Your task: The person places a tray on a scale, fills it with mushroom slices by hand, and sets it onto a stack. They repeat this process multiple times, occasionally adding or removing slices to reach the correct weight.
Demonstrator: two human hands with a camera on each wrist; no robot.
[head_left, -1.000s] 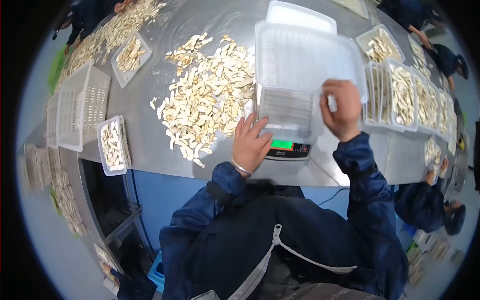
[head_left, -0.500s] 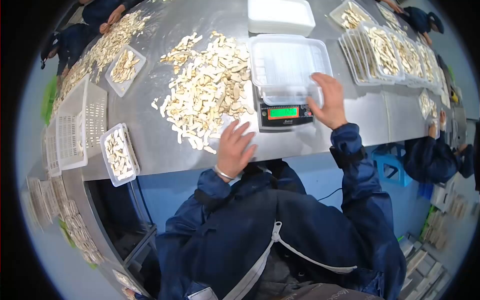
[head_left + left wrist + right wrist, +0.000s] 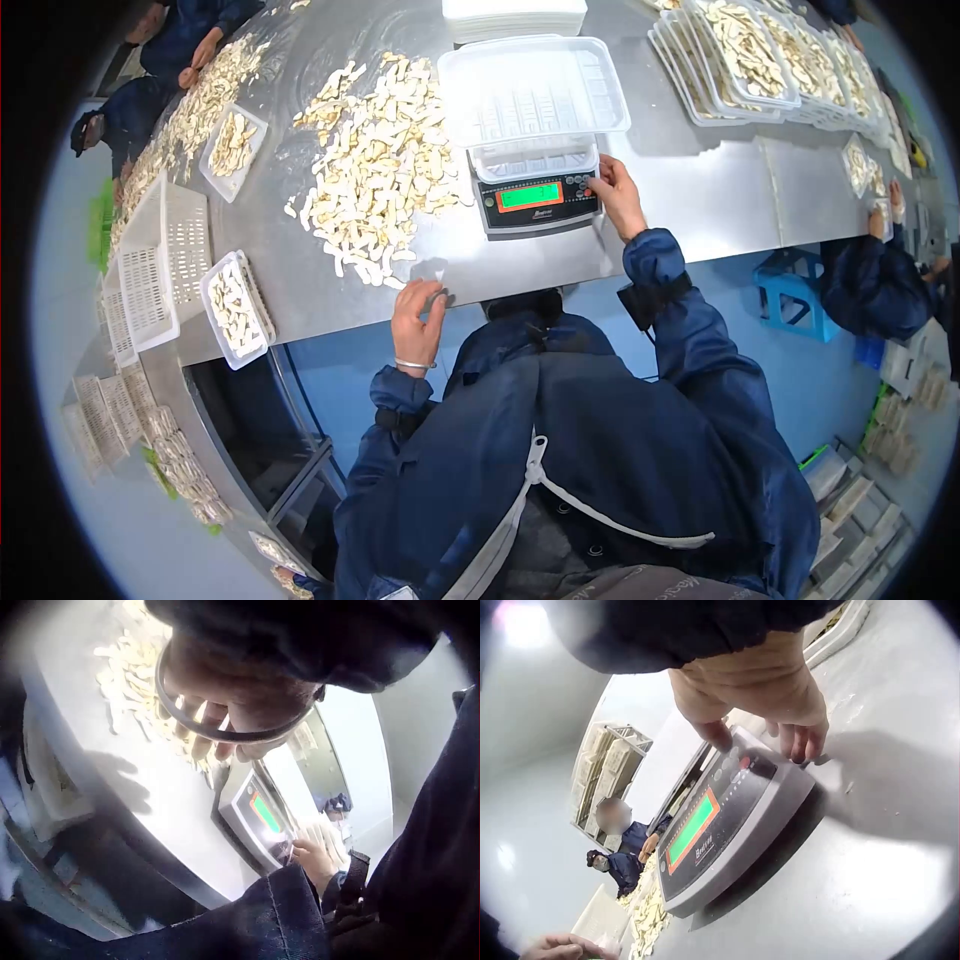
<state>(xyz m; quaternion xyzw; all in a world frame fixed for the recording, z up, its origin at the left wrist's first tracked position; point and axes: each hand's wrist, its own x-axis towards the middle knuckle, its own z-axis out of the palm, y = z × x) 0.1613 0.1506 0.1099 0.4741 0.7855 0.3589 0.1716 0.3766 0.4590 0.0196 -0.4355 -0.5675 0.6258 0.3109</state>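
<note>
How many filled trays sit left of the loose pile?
2: one clear plastic tray of pale slices farther back, one at the near edge; others may be hidden.

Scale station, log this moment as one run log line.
right hand: touching scale button panel | left hand: resting on table | clear tray: on scale, empty | mushroom slices: piled beside

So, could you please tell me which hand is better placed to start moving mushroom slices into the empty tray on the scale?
Probably the left hand: it rests on the table beside the mushroom slices, while the right hand touches the scale buttons under the tray.
</note>
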